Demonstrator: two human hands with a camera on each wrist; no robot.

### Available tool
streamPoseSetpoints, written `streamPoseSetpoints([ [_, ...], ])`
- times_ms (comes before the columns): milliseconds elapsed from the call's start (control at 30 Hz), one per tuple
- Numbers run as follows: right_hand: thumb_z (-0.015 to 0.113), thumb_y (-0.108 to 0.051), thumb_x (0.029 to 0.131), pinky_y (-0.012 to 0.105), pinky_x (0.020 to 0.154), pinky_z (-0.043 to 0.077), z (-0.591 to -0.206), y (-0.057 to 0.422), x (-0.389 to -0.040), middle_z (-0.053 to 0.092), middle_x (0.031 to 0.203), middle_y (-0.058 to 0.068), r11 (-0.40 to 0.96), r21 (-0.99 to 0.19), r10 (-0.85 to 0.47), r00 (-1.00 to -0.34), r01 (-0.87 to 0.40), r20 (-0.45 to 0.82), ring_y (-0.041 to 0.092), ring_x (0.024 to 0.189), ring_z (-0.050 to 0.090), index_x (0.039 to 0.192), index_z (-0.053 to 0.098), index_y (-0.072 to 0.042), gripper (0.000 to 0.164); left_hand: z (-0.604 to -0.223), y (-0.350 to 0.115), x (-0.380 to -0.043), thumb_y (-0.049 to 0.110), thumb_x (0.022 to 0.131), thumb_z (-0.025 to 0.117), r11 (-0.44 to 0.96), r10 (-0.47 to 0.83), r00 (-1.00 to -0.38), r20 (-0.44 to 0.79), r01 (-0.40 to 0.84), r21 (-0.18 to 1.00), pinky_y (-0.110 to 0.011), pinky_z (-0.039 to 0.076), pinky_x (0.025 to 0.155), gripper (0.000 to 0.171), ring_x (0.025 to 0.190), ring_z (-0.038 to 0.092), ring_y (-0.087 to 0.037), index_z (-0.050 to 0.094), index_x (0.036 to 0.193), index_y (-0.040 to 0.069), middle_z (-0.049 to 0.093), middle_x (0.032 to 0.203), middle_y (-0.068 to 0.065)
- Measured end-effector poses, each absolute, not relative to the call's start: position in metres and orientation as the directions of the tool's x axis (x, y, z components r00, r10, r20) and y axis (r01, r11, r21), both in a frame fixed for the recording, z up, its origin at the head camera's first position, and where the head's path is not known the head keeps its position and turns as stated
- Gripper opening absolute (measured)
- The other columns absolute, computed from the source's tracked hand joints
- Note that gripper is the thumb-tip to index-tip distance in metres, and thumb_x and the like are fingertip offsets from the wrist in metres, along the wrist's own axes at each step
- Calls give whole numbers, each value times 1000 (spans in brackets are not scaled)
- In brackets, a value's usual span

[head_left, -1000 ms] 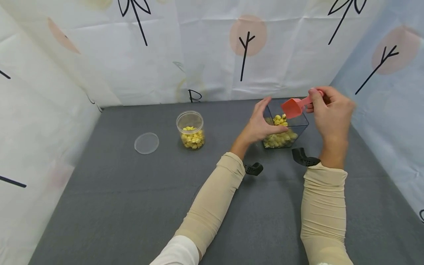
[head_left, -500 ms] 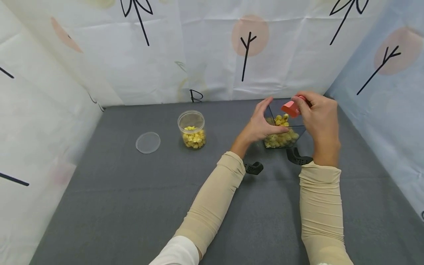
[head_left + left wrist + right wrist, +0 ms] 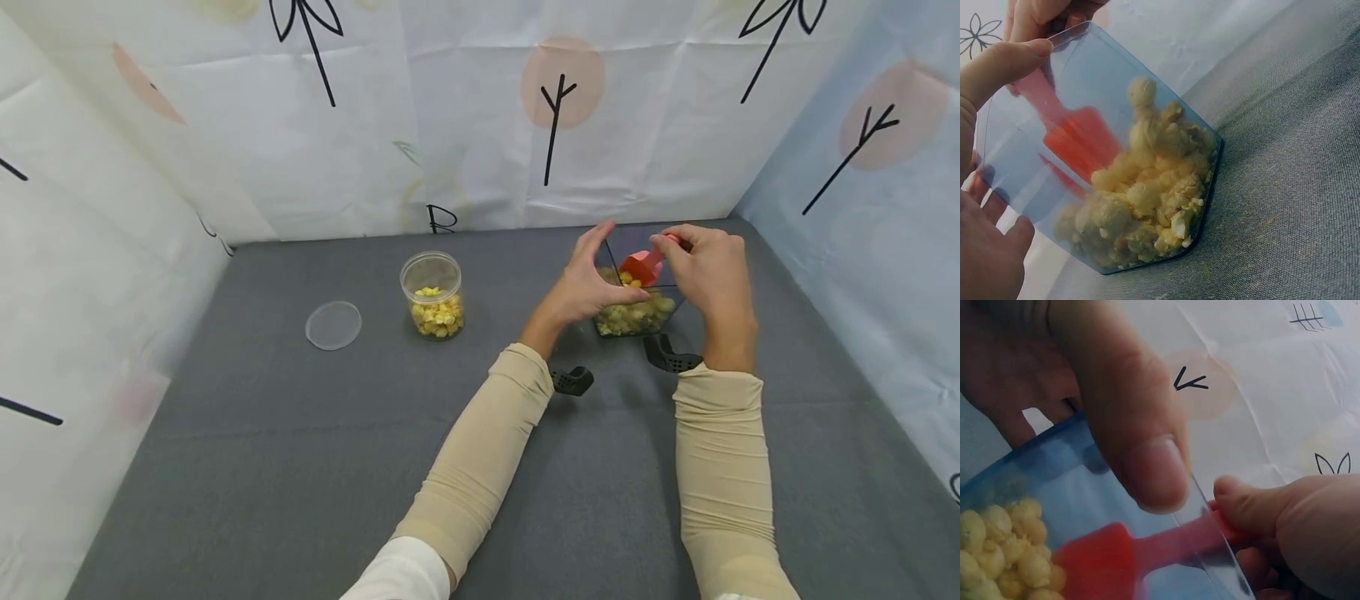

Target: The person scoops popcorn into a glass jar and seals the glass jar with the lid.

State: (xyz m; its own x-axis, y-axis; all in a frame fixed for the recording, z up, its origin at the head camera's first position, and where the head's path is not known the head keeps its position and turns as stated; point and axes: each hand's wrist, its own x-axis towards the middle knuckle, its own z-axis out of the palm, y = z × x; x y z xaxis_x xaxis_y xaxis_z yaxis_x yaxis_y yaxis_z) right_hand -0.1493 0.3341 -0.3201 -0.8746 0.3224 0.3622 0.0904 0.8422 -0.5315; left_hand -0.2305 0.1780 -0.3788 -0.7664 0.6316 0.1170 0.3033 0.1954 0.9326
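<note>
A clear square plastic box (image 3: 1107,69) stands on the grey cloth at the back right, partly filled with yellow popcorn (image 3: 1144,194). My left hand (image 3: 581,286) grips it from the left, thumb over the near rim and fingers at the far side. With thumb and fingers, my right hand (image 3: 712,271) pinches the handle of a red scoop (image 3: 1082,140) over the box's right part. The scoop's blade points down inside the box, its tip at the popcorn in the left wrist view. In the right wrist view the handle (image 3: 1179,542) shows through the clear wall.
Left of the box stands a round clear jar (image 3: 431,268) without its lid, part full of popcorn (image 3: 438,317). A flat translucent disc lid (image 3: 333,325) lies farther left. Patterned white cloth walls (image 3: 480,167) enclose the table's back and sides.
My right hand has moved left and the scoop has gone from above the box down into it, its blade now at the popcorn. My left hand stays on the box.
</note>
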Motion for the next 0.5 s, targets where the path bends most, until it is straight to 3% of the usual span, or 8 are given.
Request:
streamPoseSetpoints([
  [267,56,-36,105,28,46,30,-322,337,-150,74,96,25,814,-567,372,-864,128,339,14,51,41,111,76,0,42,-381,178,-231,31,76,91,191,638,-761,116,302,934,-49,37,120,112,156,25,-18,20,163,33,14,170,9],
  [500,56,-42,104,27,46,30,-322,337,-154,74,91,23,786,-587,456,-824,194,337,14,54,41,109,78,-4,45,-381,178,-232,32,76,91,193,636,-763,115,302,934,-48,38,120,113,156,26,-18,20,163,33,14,170,9],
])
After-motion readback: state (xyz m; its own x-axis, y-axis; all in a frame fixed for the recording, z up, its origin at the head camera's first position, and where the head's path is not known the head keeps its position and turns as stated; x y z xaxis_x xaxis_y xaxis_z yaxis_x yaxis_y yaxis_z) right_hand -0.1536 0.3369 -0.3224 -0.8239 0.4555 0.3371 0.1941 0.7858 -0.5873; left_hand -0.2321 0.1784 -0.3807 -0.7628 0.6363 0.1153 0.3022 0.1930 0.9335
